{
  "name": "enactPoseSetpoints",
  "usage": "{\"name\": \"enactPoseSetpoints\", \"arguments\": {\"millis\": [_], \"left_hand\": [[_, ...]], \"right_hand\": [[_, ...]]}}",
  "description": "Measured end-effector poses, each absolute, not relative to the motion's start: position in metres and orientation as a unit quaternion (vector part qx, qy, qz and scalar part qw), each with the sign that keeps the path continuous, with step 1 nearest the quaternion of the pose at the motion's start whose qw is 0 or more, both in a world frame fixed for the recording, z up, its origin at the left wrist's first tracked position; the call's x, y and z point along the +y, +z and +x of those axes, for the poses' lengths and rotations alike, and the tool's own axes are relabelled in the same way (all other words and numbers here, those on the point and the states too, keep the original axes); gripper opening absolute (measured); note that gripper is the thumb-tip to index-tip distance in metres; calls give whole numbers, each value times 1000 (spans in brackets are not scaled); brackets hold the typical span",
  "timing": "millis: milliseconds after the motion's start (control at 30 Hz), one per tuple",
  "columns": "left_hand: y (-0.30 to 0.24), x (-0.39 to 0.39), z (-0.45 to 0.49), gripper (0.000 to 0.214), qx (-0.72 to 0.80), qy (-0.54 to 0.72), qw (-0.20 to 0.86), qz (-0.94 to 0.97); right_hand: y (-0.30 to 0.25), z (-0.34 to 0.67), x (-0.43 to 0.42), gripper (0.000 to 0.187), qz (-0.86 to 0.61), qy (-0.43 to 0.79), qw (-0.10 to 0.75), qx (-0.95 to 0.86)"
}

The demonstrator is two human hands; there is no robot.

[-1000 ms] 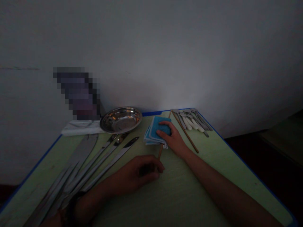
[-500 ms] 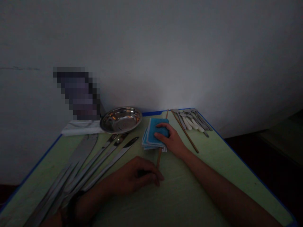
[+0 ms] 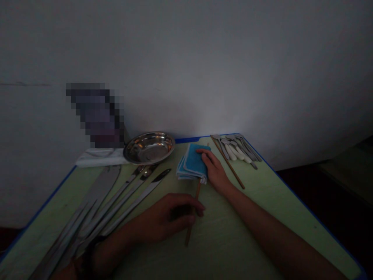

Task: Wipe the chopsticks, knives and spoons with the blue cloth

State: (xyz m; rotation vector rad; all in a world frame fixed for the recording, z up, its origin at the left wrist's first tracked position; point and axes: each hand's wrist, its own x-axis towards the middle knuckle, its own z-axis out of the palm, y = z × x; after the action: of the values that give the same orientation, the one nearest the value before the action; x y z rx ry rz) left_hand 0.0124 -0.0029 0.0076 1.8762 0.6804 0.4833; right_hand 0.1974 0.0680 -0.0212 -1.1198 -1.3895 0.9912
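Note:
My left hand [image 3: 167, 217] is closed in a pinch on a thin wooden chopstick [image 3: 190, 225] that lies on the green table [image 3: 262, 217]. The stick's far end runs under a folded blue cloth [image 3: 194, 165]. My right hand [image 3: 214, 169] grips the right edge of that cloth, thumb on top, pressing it around the stick. A second chopstick [image 3: 229, 163] lies loose just right of my right hand.
A shiny metal dish [image 3: 149, 147] stands at the back. Several long knives [image 3: 116, 202] fan out at the left. Several spoons [image 3: 237, 149] lie at the back right by the wall. A white folded cloth [image 3: 100, 156] sits at the back left.
The chopstick has slid toward me out of the cloth; its near end now shows past my left fingers. My right hand shifted slightly on the cloth.

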Motion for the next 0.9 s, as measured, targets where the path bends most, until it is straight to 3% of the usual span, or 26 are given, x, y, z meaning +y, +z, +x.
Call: {"name": "enactPoseSetpoints", "arguments": {"millis": [267,567,900], "left_hand": [[18,-3,9,28,230,184,515,805],[19,-5,3,23,355,347,442,747],[22,1,-5,13,374,371,311,791]], "right_hand": [[-12,192,65,29,-465,400,493,-617],[19,174,79,29,-461,442,457,-619],[62,173,118,27,-393,501,286,-716]]}}
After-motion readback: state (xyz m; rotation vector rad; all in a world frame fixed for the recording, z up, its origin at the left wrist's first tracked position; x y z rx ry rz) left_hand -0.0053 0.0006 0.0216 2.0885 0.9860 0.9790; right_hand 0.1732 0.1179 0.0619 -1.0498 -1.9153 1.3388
